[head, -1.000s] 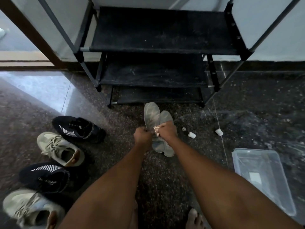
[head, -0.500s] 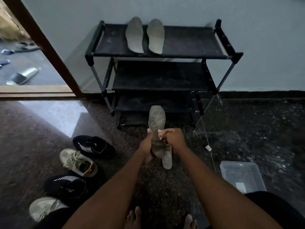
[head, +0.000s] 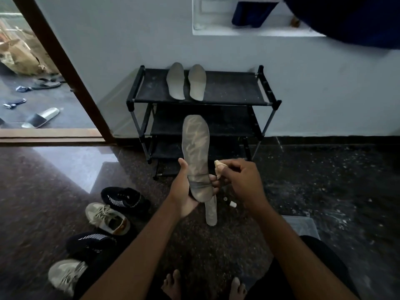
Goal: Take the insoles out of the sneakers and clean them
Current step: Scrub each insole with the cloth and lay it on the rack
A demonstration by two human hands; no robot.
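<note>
At centre frame, the left hand (head: 184, 192) grips the streaked grey foam insole (head: 195, 144) by its heel, toe toward twelve o'clock, while at three o'clock the right hand (head: 242, 180) pinches a pale crumpled wipe (head: 218, 167), best drawn heel-to-toe in firm, overlapping strokes.

Single head-worn view (wide-angle), forward and down, close above left hand (head: 183, 192) and right hand (head: 242, 180)

A pale wall (head: 129, 50) fills twelve o'clock, with a black three-tier rack (head: 238, 89) standing against it and a recessed niche (head: 216, 18) at one o'clock. The dark speckled floor (head: 324, 191) is polished. At ten o'clock a brown door frame (head: 65, 68) admits daylight, mirrored in a bright patch (head: 75, 163) at nine.
</note>
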